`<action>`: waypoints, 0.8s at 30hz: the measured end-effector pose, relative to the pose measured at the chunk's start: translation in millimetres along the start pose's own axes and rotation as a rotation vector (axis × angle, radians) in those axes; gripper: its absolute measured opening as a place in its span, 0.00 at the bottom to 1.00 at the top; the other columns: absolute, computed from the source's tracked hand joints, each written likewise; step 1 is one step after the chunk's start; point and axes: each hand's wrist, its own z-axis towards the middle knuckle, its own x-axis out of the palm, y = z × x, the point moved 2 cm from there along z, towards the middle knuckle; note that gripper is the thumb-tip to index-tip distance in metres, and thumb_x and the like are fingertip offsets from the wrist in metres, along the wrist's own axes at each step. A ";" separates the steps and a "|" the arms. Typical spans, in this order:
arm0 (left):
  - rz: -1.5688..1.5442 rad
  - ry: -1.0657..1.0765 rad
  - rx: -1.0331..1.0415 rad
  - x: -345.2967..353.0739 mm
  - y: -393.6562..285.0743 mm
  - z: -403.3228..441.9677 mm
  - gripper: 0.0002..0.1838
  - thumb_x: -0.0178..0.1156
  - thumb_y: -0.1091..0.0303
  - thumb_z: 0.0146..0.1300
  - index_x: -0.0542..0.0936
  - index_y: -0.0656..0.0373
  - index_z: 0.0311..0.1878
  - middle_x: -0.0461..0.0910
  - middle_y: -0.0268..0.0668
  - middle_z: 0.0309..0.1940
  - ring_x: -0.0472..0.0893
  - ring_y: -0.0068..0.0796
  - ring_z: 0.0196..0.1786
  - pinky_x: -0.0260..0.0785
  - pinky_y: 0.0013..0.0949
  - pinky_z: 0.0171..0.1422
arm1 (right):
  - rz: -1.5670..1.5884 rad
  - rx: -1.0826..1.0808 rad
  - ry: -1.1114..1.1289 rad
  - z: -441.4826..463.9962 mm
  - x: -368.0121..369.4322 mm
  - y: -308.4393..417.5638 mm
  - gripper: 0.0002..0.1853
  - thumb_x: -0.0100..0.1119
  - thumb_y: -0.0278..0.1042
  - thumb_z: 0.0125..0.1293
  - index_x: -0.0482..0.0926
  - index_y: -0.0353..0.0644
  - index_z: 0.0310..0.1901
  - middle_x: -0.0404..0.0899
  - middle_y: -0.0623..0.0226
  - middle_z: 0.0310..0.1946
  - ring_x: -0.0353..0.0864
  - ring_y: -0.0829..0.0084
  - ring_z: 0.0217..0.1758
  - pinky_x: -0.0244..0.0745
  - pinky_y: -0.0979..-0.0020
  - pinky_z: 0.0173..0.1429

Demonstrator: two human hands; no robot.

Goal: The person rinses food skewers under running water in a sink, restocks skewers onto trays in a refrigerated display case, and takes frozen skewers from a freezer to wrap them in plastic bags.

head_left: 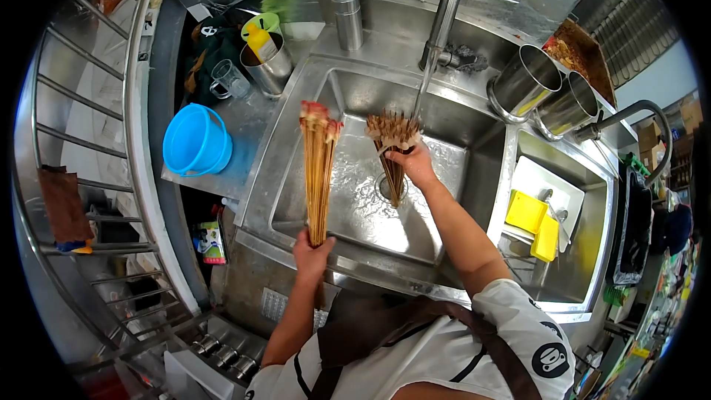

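Steel lines a kitchen corner, where a wide sink unit sits beside a barred metal frame. Its large basin is wet; its smaller basin holds a white dish, spoons and yellow items. A blue bucket stands left, near a steel canister containing a yellow bottle. Over the large basin, a long, red-tipped stick bundle is clamped in the left hand; the right hand grips a darker bundle below the tap.
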 end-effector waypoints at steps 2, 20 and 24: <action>-0.152 0.150 -0.172 13.8 8.0 1.9 0.17 0.66 0.77 0.49 0.72 0.65 0.43 0.75 0.32 0.28 0.76 0.22 0.32 0.69 0.25 0.38 | -0.044 0.042 -0.027 0.2 -3.3 0.8 0.23 0.65 0.22 0.50 0.71 0.35 0.50 0.79 0.65 0.42 0.77 0.73 0.44 0.72 0.72 0.49; -0.196 0.340 0.015 151.0 -30.0 38.3 0.20 0.67 0.79 0.48 0.71 0.65 0.44 0.79 0.38 0.36 0.79 0.26 0.36 0.72 0.29 0.40 | 0.270 0.160 -0.498 3.1 -0.9 22.9 0.24 0.69 0.27 0.50 0.66 0.37 0.46 0.76 0.62 0.39 0.76 0.73 0.39 0.74 0.71 0.43; -0.372 0.364 -0.009 143.7 -35.5 39.2 0.19 0.67 0.77 0.48 0.71 0.65 0.43 0.80 0.39 0.35 0.79 0.26 0.34 0.72 0.29 0.37 | 0.563 0.259 -0.105 0.3 -9.2 29.2 0.26 0.67 0.29 0.53 0.67 0.35 0.53 0.76 0.63 0.42 0.76 0.72 0.43 0.74 0.70 0.47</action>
